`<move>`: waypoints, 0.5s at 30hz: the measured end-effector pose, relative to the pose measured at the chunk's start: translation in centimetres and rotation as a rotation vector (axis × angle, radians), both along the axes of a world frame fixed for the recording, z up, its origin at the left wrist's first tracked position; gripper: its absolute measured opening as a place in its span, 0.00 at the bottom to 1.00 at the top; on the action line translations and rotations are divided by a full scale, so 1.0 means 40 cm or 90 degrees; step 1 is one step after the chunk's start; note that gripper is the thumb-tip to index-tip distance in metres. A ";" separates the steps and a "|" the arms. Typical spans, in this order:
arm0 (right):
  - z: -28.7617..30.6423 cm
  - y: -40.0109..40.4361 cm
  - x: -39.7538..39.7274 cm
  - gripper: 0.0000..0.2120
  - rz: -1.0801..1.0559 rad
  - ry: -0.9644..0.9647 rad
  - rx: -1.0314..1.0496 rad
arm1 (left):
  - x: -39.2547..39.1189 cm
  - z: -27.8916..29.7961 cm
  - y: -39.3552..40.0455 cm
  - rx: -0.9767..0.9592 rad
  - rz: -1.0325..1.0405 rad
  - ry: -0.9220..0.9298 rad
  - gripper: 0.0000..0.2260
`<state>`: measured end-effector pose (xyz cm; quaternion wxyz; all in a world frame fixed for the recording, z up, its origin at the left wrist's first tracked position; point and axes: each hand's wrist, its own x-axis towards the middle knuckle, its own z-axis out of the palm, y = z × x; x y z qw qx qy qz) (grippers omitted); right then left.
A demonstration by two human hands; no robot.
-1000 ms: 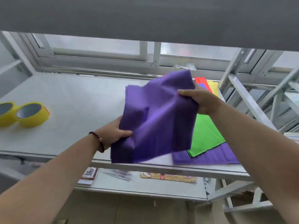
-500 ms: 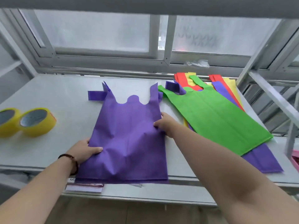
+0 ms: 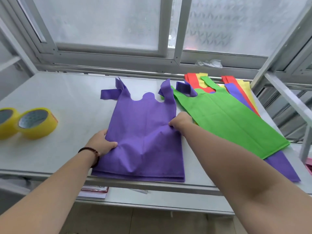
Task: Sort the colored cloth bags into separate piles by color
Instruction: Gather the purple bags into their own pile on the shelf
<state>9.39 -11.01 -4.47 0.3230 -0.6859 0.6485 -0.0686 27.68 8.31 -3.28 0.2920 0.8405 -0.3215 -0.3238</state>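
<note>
Purple bag (image 3: 145, 132): flat at the worktop (image 3: 67, 102) front edge, handles toward the window.
Left hand (image 3: 101, 141): pinches its left edge.
Right hand (image 3: 181, 121): grips its right edge.
Green bag (image 3: 233, 119): tops the mixed stack, right side.
Tape rolls (image 3: 36, 122): left edge.

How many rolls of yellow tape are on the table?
2. One tape roll stands at the table's left side; the other roll touches it, cut by the left picture edge.
</note>
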 end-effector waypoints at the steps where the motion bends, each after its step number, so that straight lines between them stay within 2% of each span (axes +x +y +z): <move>1: 0.000 -0.005 -0.011 0.16 -0.009 0.009 -0.001 | -0.007 -0.002 -0.004 0.010 0.006 0.004 0.16; 6: -0.006 -0.013 -0.058 0.17 -0.033 0.019 -0.019 | -0.021 -0.021 -0.012 0.047 0.025 -0.063 0.20; 10: 0.007 -0.019 -0.086 0.11 -0.018 -0.017 -0.066 | -0.043 -0.007 -0.026 0.130 0.027 -0.139 0.18; 13: 0.037 -0.022 -0.141 0.17 -0.041 -0.093 -0.129 | -0.092 0.021 -0.039 0.256 0.052 -0.237 0.30; 15: 0.053 -0.031 -0.201 0.15 -0.052 -0.130 -0.165 | -0.143 0.042 -0.058 0.255 0.037 -0.309 0.30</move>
